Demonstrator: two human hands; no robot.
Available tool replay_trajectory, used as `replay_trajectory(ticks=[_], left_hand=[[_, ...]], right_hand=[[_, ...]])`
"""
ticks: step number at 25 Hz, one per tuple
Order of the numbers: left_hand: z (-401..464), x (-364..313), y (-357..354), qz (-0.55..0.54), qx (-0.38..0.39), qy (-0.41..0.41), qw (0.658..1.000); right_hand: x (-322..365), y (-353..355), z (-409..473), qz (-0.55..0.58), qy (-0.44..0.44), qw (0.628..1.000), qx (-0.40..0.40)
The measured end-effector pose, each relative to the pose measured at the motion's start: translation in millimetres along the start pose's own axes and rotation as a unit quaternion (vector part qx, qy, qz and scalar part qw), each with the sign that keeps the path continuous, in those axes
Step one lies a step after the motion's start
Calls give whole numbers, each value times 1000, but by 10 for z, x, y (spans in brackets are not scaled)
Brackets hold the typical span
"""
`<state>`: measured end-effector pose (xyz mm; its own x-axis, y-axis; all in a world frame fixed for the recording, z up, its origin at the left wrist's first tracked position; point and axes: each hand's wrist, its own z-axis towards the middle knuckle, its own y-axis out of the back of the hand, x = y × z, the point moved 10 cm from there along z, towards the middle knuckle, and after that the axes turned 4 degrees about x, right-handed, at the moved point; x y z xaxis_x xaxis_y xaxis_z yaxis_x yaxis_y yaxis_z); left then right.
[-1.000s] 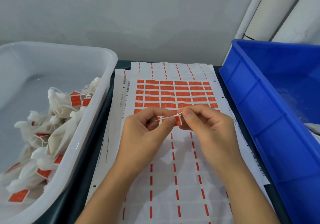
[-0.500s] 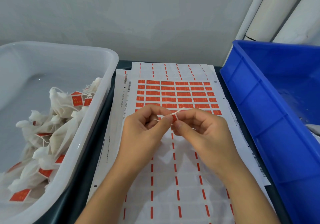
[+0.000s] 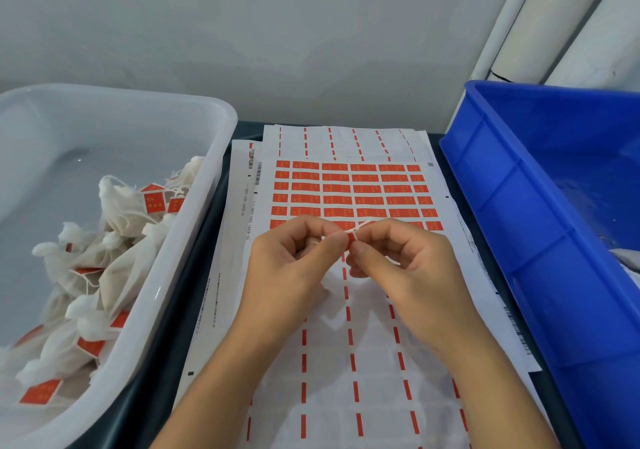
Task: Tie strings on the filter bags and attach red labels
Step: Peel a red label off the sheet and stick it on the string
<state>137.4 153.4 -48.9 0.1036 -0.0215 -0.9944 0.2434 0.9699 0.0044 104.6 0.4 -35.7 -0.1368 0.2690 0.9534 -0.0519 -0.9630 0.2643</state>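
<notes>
Both hands meet over the label sheet point(image 3: 346, 344): left hand point(image 3: 294, 265) and right hand point(image 3: 405, 261) pinch 1 red label point(image 3: 350, 237) folded around the string point(image 3: 356, 229), likely to seal it. Finished bags point(image 3: 104, 275) sit in the white tub point(image 3: 194, 226), kept apart from the work.

Along the left margin of the top label sheet point(image 3: 346, 344) runs a line of printed digits, turned sideways, that reads roughly "1-1 0802-1600 14458-56", with a small barcode point(image 3: 258, 173) above it near the sheet's far left corner. The sheet beneath point(image 3: 221, 275) carries a similar sideways line, about "1-1 0802-1600 14458-55". The red labels point(image 3: 334, 188) bear small yellow characters, too small to read. Print on the right margin is blurred.
</notes>
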Motion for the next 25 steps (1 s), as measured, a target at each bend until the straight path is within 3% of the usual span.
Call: replay_trajectory(ticks=[19,25], left_hand=[[-2,-28,-51,12,16,9,1000],[9,-8,-14,16,3,13,1000]], right_hand=[[20,-17,-1,-26,6,999,-21],[-12,-34,-9,79,-19,997,-2]])
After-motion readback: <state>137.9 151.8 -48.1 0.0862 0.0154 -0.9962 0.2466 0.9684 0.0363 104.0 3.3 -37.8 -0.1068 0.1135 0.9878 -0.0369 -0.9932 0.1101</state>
